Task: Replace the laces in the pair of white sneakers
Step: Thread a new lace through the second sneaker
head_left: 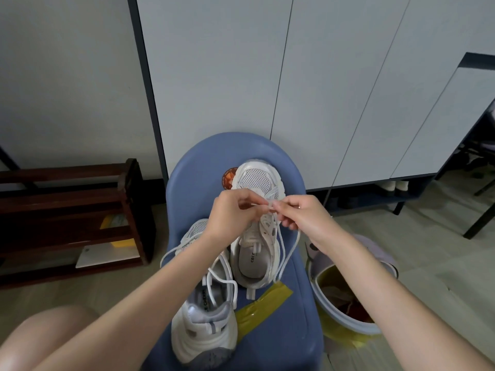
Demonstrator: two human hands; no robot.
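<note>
Pale grey cabinet doors [308,76] fill the far wall, with a dark wooden shoe rack [69,215] low on the left. Between them, just in front of me, stands a blue plastic chair [292,311], and its seat carries both white sneakers. At its right side on the floor sits a lilac bin [356,298] with a yellow liner.

The far sneaker [255,231] lies toe away from me in the middle of the seat, its insole open to view. The near sneaker [203,317] lies just to its left and closer to me, heel toward me, with a loose lace [214,285] looped across its opening. My left forearm crosses over its toe end.

A strip of yellow tape [263,303] is stuck on the seat just right of the near sneaker's heel. A round orange sticker [228,179] shows on the seat by the far sneaker's toe.

Both hands meet above the far sneaker's eyelets. My left hand [233,212] has its fingers curled, pinching a white lace [290,250] at the tips. My right hand [302,212] pinches the same lace just beside it, thumb and fingers closed on it. From there two strands of the lace hang down the sneaker's right side to the seat.
</note>
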